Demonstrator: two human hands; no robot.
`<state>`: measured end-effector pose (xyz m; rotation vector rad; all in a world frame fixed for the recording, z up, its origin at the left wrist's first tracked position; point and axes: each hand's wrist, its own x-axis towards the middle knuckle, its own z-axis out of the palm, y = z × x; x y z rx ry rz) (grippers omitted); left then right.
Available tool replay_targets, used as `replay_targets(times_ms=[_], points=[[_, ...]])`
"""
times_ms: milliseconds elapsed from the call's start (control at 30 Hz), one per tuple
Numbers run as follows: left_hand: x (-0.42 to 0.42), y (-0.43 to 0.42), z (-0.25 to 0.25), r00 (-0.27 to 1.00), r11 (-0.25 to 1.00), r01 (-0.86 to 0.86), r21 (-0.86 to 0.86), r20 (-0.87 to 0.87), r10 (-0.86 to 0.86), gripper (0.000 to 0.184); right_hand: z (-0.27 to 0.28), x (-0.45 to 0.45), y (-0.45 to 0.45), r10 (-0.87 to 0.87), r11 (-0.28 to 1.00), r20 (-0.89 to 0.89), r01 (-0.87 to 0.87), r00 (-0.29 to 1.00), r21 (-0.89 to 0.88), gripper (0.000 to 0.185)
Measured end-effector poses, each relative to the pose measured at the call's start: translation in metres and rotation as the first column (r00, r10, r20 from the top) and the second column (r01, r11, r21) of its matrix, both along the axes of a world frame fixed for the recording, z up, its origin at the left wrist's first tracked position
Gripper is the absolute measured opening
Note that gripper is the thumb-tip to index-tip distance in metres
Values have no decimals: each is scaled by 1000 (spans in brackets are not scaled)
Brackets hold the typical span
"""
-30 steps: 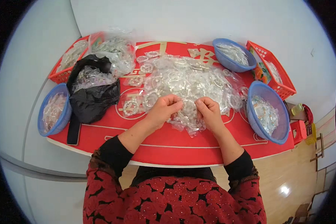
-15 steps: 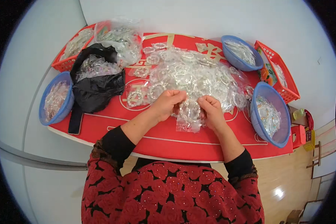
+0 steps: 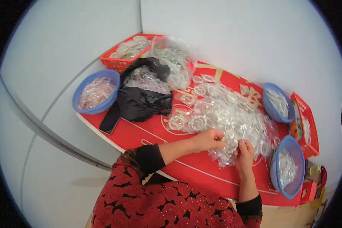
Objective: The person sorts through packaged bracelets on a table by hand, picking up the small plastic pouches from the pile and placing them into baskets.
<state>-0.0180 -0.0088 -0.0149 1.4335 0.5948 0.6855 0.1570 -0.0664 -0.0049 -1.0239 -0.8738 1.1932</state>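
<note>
Your left hand (image 3: 209, 140) and right hand (image 3: 245, 152) curl over clear packets (image 3: 233, 113); I can't tell whether either grips one. Pinch them lightly.

My left hand (image 3: 209, 141) and right hand (image 3: 245, 155) at near edge of packet pile (image 3: 230, 110), on table (image 3: 131, 140). Left of pile: open bag (image 3: 144, 104); behind it, 2nd bag (image 3: 183, 70), left basket (image 3: 116, 65); left of it, left basin (image 3: 112, 102). Right of pile: far basin (image 3: 273, 114), near basin (image 3: 298, 167), right basket (image 3: 311, 148) behind. Packets in 3 basins.
</note>
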Motion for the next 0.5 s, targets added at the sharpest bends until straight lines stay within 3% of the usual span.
replay_targets(times_ms=[100, 267, 333, 367, 400, 433, 500], points=[[-19, -6, 26, 999, 999, -25, 38, -27, 26, 12, -7, 11, 3, 25, 1000, -66, -24, 998, 12, 14], [-104, 11, 87, 926, 934, -329, 142, -144, 348, 14, -10, 19, 3, 34, 999, -76, -33, 997, 16, 12], [-141, 43, 96, 847, 850, -525, -44, 69, 526, 12, -11, 18, 5, 36, 999, -70, -36, 997, 5, 13], [-168, 68, 99, 794, 796, -603, 47, 129, 594, 12, -12, 18, 5, 37, 999, -68, -37, 997, -2, 13], [-185, 70, 134, 668, 654, -697, 294, -66, 741, 12, -12, 18, 7, 44, 999, -65, -44, 997, 2, 13], [-210, 107, 134, 610, 614, -787, 66, 238, 756, 15, -12, 18, 8, 53, 999, -62, -53, 997, 5, 13], [-279, 157, 153, 580, 507, -681, 529, -34, 814, 18, -13, 16, 6, 65, 998, -62, -65, 996, 4, 14]])
